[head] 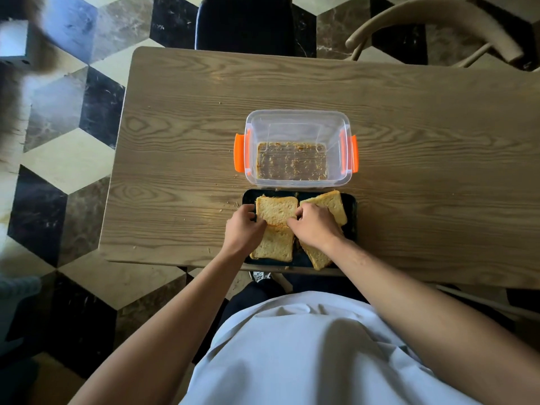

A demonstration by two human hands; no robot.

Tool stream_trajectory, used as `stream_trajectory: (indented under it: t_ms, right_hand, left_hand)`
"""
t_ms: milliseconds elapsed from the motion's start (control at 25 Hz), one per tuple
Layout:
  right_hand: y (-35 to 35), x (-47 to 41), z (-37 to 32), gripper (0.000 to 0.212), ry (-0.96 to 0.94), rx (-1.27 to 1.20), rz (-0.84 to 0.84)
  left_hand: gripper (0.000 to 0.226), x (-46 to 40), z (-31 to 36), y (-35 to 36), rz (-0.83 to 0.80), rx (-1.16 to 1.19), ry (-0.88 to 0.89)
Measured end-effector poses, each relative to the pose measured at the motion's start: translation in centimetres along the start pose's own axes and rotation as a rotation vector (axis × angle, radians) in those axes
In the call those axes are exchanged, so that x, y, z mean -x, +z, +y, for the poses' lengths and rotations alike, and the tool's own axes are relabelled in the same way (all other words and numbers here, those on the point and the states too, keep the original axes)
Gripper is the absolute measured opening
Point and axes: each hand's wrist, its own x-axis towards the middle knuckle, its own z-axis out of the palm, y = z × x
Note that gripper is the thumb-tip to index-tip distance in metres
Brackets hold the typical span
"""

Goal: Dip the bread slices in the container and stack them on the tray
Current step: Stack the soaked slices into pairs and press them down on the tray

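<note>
A black tray (350, 211) sits at the table's near edge with several yellow-soaked bread slices on it. My left hand (244, 229) and my right hand (314, 226) both pinch the far-left slice (276, 210) by its two near corners. Another slice (274, 244) lies under my left hand, one (331, 204) at the far right, and one (317, 255) pokes out below my right wrist. Just beyond the tray stands a clear plastic container (296, 118) with orange side clips; a thin layer of brownish batter (292, 162) covers its bottom.
The wooden table (190, 141) carries scattered crumbs near the tray. A dark chair (245, 21) stands at the far side and a curved wooden chair (438, 27) at the far right. Patterned floor tiles lie to the left.
</note>
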Motion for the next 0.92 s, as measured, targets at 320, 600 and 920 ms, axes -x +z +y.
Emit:
stream_trajectory:
  t_ms: [320, 600, 920]
  right_hand:
    - [1.0, -0.2, -1.0, 0.035, 0.018, 0.020, -0.015]
    - [1.7, -0.3, -2.0, 0.025, 0.018, -0.078, -0.048]
    - [1.8, -0.4, -2.2, 0.019, 0.035, -0.170, -0.068]
  left_hand:
    - [0.023, 0.1, 0.1, 1.0, 0.017, -0.122, 0.066]
    - [0.035, 0.0, -0.8, 0.6, 0.066, -0.301, 0.108]
    - [0.060, -0.2, -1.0, 0.9, 0.070, -0.404, 0.154]
